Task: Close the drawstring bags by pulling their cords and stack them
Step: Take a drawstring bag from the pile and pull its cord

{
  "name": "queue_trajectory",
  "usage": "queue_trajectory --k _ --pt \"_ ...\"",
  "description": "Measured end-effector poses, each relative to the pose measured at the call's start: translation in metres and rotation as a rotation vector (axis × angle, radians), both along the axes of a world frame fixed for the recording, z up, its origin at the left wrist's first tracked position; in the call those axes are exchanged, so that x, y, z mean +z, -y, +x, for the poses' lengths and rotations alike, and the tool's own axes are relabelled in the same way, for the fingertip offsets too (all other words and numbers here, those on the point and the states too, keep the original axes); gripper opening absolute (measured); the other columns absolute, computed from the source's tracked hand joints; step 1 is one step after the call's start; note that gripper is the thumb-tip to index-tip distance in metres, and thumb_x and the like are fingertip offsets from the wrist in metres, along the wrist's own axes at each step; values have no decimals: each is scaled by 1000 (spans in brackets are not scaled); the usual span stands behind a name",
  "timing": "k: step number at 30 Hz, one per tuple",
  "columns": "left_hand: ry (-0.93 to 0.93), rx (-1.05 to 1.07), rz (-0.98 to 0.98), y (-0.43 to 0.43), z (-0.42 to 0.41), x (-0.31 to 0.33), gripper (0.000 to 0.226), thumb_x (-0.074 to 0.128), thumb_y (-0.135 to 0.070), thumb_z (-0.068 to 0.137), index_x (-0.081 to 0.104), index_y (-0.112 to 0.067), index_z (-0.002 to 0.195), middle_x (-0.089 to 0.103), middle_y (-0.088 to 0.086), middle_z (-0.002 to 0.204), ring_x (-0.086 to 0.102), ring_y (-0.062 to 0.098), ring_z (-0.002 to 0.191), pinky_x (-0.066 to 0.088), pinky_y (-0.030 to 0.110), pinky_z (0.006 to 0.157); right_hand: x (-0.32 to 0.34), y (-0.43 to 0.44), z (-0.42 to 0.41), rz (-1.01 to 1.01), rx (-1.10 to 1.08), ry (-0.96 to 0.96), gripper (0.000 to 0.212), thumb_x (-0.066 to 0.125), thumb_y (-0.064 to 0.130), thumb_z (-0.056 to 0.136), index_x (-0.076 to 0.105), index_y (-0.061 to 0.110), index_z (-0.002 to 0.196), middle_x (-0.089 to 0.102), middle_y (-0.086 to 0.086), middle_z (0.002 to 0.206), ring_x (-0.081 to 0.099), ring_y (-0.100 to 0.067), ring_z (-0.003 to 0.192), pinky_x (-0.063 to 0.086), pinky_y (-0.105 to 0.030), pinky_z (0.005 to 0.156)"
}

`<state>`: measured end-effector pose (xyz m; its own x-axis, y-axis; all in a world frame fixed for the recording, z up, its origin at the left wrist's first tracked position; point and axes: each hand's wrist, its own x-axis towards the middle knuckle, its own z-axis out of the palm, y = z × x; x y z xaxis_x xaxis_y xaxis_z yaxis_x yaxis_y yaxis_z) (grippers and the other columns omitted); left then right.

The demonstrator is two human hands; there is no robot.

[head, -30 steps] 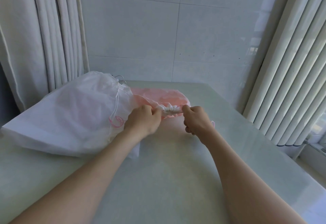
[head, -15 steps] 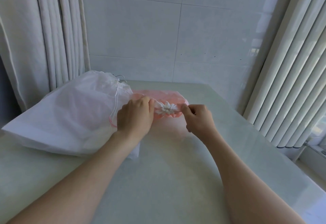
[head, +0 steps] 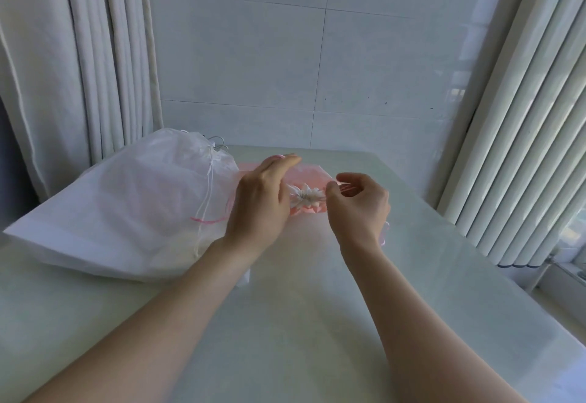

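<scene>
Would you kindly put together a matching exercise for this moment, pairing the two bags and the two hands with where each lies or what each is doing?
Things:
1. white bag
2. pink bag
3. left hand
4. right hand

States:
A. pinches the pink cord
B. lies on the left side of the table
C. fingers stretched out over the pink bag
D. mouth gathered into a ruffle between the two hands

Pairs: 1-B, 2-D, 3-C, 4-A
</scene>
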<state>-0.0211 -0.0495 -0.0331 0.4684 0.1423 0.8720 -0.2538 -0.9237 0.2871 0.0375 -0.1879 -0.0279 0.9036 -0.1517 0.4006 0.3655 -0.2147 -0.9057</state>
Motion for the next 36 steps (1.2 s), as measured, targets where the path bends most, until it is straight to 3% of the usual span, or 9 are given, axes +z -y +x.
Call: queue_trajectory --k 5,8,12,16,19,25,29,33,36 --pt "-269 -211 1 8 5 -7 66 46 14 85 53 -10 146 55 5 145 73 8 92 55 27 92 -4 -6 -1 -26 72 250 24 61 10 92 73 22 109 67 13 87 63 -6 91 39 -8 81" --pt "-371 -191 9 6 7 -12 69 44 11 85 47 -13 150 51 6 143 72 18 96 54 34 94 -6 -8 1 -29 113 336 29 55 4 98 72 18 116 68 15 90 61 2 91 39 -5 76" --pt "-493 -108 -4 -1 10 -18 64 48 6 87 46 -12 149 43 8 151 69 31 106 50 40 98 -14 -9 12 -163 140 370 39 46 -2 99 70 18 122 72 8 91 65 -7 93 48 -17 80" --pt "-589 -49 24 -5 10 -23 63 56 0 89 43 -10 150 42 9 154 60 34 115 37 29 85 -28 -5 32 -571 207 231 48 44 -8 88 73 13 119 72 -3 95 68 -26 97 57 -39 83" --pt "-591 -43 -63 -5 10 -21 65 55 0 87 42 -9 151 43 11 154 55 36 125 40 33 96 -29 1 34 -672 264 117 42 48 -2 89 78 10 115 78 -9 105 68 -27 104 53 -29 88" --pt "-418 -168 -242 6 9 -18 61 54 1 92 48 -19 149 50 0 150 68 12 105 53 33 97 -23 6 29 -480 416 -70 34 58 2 81 80 16 102 75 -5 84 73 -21 83 62 -37 80" --pt "-442 -216 -304 7 7 -19 64 59 -5 95 42 -25 152 60 2 140 69 9 91 45 6 78 -15 7 22 -62 526 -314 37 48 -8 87 77 11 100 73 -11 86 73 -22 68 64 -37 70" --pt "-524 -264 -320 9 2 -18 74 61 -6 95 30 -31 157 57 1 117 63 4 69 45 9 69 -6 5 17 135 647 -420 39 46 -3 91 80 11 106 55 -11 86 53 -22 68 49 -33 66" --pt "-547 -326 -317 11 1 -15 82 65 -10 92 26 -39 158 59 -5 111 65 9 70 52 21 75 -4 5 9 2 768 -402 25 58 14 96 79 12 110 66 -13 84 60 -28 63 56 -42 64"
